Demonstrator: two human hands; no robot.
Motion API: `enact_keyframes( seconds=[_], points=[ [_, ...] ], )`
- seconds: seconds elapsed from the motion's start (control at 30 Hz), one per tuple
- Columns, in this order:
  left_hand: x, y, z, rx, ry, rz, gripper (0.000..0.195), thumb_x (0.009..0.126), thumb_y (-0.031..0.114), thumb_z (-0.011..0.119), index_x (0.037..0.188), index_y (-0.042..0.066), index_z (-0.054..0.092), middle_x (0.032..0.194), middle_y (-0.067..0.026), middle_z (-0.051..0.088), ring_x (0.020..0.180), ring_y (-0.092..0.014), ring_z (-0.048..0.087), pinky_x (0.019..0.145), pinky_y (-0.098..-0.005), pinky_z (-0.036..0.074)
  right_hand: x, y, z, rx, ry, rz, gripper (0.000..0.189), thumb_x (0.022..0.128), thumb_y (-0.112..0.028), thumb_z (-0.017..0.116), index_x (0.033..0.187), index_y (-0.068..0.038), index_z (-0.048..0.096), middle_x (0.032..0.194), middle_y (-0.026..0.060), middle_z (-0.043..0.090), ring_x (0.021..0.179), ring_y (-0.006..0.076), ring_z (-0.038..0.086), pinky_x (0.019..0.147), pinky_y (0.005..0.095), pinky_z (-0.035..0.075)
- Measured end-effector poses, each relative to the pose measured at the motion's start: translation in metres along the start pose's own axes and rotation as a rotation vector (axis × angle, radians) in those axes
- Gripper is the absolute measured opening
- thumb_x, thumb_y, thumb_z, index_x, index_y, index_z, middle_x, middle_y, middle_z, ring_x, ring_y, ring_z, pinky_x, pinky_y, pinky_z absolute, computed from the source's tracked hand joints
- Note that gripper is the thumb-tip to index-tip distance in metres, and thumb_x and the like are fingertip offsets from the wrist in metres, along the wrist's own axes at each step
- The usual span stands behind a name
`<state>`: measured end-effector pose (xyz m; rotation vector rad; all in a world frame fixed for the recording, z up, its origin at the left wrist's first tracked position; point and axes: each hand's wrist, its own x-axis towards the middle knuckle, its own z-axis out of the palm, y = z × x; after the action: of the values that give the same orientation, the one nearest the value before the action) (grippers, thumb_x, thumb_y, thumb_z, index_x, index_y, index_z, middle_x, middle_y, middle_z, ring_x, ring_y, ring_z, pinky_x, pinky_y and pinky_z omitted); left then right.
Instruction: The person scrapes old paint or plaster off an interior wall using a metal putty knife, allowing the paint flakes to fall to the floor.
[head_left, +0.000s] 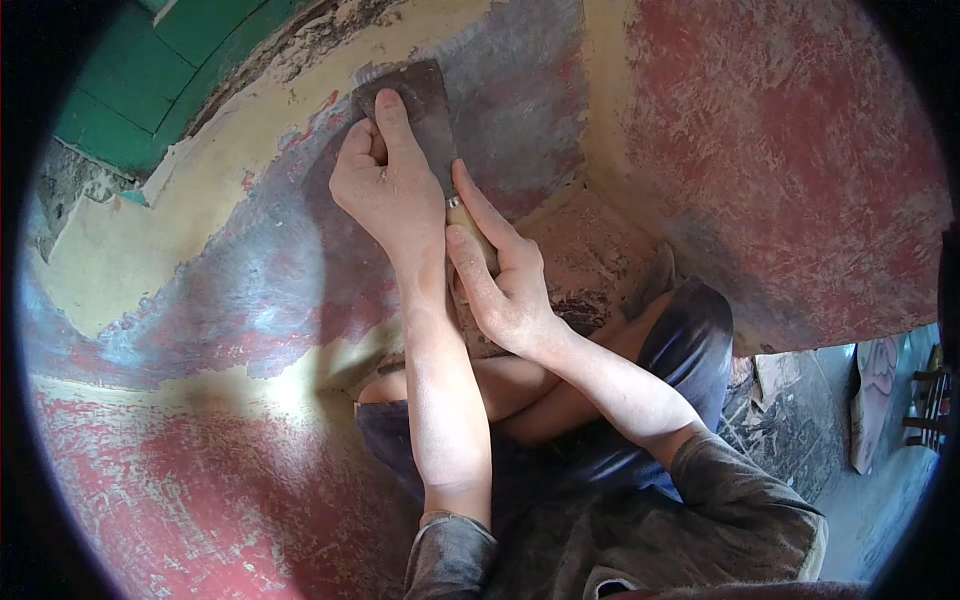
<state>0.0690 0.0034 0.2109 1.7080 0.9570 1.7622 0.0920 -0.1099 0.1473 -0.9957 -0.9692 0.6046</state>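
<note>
A broad-bladed scraper (427, 116) with a dark metal blade lies nearly flat against the grey and red patchy wall surface (517, 97). My left hand (386, 176) has its thumb laid along the blade's face, with the other fingers curled at the blade's left side. Around the pale wooden handle (474, 232) closes my right hand (504, 289), its index finger stretched along the handle towards the blade. The blade's far edge meets the surface near a border of cream-coloured coating (225, 187). My left hand and wrist cover part of the blade.
Green-painted boards or panels (127, 90) edge a broken, crumbly strip at upper left. Red mottled wall (772, 150) rises on the right, joining at a corner. Another red mottled surface (172, 487) fills lower left. My crossed legs (690, 337) sit close below; dusty debris (592, 247) lies beside them.
</note>
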Motion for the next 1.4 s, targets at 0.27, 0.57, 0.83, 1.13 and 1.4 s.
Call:
enact_keyframes(
  seconds=[0.27, 0.57, 0.83, 1.13, 1.4],
  points=[
    [0.012, -0.005, 0.004, -0.017, -0.025, 0.048, 0.048, 0.098, 0.030, 0.067, 0.063, 0.000, 0.056, 0.055, 0.0052, 0.044, 0.056, -0.005, 0.033, 0.049, -0.0265, 0.025, 0.007, 0.006, 0.000, 0.022, 0.033, -0.074, 0.055, 0.106, -0.019, 0.050, 0.155, -0.001, 0.033, 0.095, 0.0044, 0.059, 0.077, 0.0063, 0.045, 0.066, 0.0210, 0.038],
    [0.003, -0.004, -0.001, 0.040, -0.020, 0.053, 0.047, 0.099, 0.029, 0.066, 0.063, 0.000, 0.057, 0.056, 0.0059, 0.044, 0.056, -0.004, 0.034, 0.049, -0.0264, 0.024, 0.004, 0.002, -0.001, 0.029, -0.005, 0.025, 0.056, 0.104, -0.019, 0.051, 0.154, 0.001, 0.034, 0.126, 0.0220, 0.056, 0.109, 0.0188, 0.053, 0.093, 0.0297, 0.042],
    [0.006, -0.009, -0.002, 0.017, -0.017, 0.016, 0.048, 0.098, 0.032, 0.067, 0.064, 0.000, 0.058, 0.054, 0.0053, 0.042, 0.055, -0.005, 0.033, 0.049, -0.0272, 0.024, 0.002, 0.006, 0.003, 0.010, 0.018, -0.014, 0.056, 0.103, -0.016, 0.052, 0.153, 0.003, 0.034, 0.136, 0.0294, 0.058, 0.122, 0.0215, 0.058, 0.102, 0.0326, 0.045],
    [0.013, -0.006, 0.001, 0.044, -0.004, 0.083, 0.053, 0.097, 0.032, 0.068, 0.059, -0.001, 0.052, 0.053, 0.0035, 0.042, 0.054, -0.007, 0.034, 0.049, -0.0285, 0.027, 0.005, 0.007, 0.004, 0.143, 0.023, -0.032, 0.054, 0.107, -0.020, 0.049, 0.156, -0.004, 0.033, 0.083, -0.0042, 0.058, 0.062, 0.0007, 0.039, 0.056, 0.0169, 0.035],
    [0.006, -0.005, -0.002, 0.034, 0.002, 0.057, 0.052, 0.097, 0.032, 0.068, 0.059, 0.001, 0.051, 0.053, 0.0045, 0.040, 0.054, -0.006, 0.033, 0.049, -0.0285, 0.025, 0.006, 0.009, 0.004, -0.102, 0.035, -0.158, 0.055, 0.107, -0.020, 0.048, 0.157, -0.005, 0.030, 0.083, -0.0010, 0.061, 0.066, 0.0018, 0.044, 0.060, 0.0183, 0.041]
  ],
)
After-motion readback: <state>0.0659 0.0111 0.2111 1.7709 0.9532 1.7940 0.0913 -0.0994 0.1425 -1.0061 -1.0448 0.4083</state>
